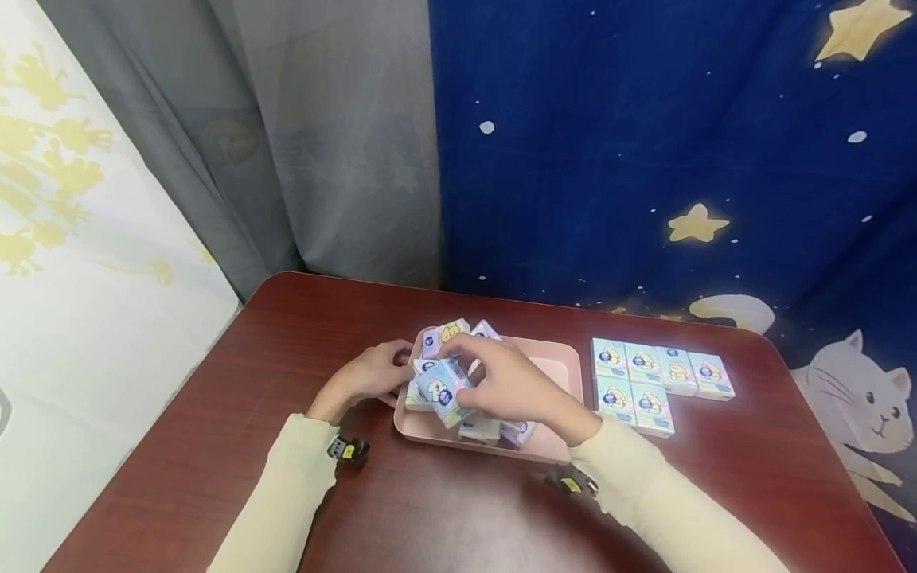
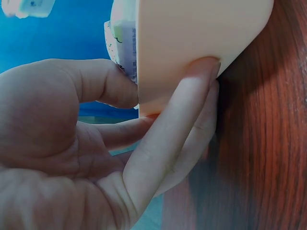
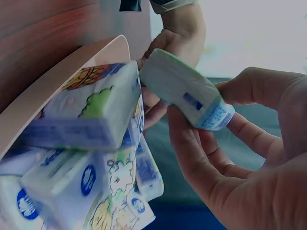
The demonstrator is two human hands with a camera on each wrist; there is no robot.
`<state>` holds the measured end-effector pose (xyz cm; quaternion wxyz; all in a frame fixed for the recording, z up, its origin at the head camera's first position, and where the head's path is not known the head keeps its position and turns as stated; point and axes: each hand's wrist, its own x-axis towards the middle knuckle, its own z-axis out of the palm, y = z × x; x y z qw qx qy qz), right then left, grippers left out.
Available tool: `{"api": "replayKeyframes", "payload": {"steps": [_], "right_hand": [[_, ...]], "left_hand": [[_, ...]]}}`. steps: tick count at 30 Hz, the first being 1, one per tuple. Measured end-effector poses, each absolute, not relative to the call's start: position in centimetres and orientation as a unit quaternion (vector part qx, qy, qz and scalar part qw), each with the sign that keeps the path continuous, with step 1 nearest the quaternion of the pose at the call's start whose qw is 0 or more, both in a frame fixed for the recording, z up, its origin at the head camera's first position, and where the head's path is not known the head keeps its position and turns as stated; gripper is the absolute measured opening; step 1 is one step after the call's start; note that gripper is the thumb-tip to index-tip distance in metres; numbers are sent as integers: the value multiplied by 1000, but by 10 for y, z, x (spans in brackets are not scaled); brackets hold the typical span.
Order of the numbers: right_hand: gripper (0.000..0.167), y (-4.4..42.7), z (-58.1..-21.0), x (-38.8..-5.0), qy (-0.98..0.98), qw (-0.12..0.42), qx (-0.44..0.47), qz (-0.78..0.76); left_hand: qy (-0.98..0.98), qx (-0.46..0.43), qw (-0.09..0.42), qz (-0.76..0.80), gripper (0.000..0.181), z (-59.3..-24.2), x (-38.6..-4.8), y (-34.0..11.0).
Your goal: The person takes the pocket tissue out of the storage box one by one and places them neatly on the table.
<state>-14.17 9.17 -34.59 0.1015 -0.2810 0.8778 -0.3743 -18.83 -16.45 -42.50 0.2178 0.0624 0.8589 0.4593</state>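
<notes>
My right hand [image 1: 513,383] pinches a small pale-blue tissue pack [image 1: 442,394] above the left part of a pink tray [image 1: 566,350]. In the right wrist view that tissue pack [image 3: 180,88] is tilted between thumb and fingers, clear of the pile. My left hand [image 1: 372,372] grips the tray's left side; the left wrist view has the thumb by the rim and fingertips against the outer wall [image 2: 192,33]. Several more tissue packs lie jumbled in the tray, among them a lilac-and-yellow pack [image 1: 446,337]. The right hand partly hides the pile.
Right of the tray, several tissue packs [image 1: 648,370] lie flat in two adjoining rows on the brown wooden table [image 1: 444,509]. Behind the table hang a grey curtain [image 1: 351,143] and a blue star-patterned curtain [image 1: 573,159]. A white patterned surface [image 1: 86,318] stands at the left.
</notes>
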Motion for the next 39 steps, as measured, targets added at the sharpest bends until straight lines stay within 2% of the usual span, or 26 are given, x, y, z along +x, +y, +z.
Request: {"api": "replayKeyframes", "payload": {"steps": [16,32,39], "right_hand": [[53,182,-351,-141,791,160,-149,-572],[59,259,-367,-122,797,162,-55,-579],[62,289,-379,-110,796,147,-20,-586]], "left_hand": [[862,57,219,452,57,-425,-191,-161],[865,50,226,446,56,-426,-190,-162],[860,47,233,451,56,-426,-189,-164]]}}
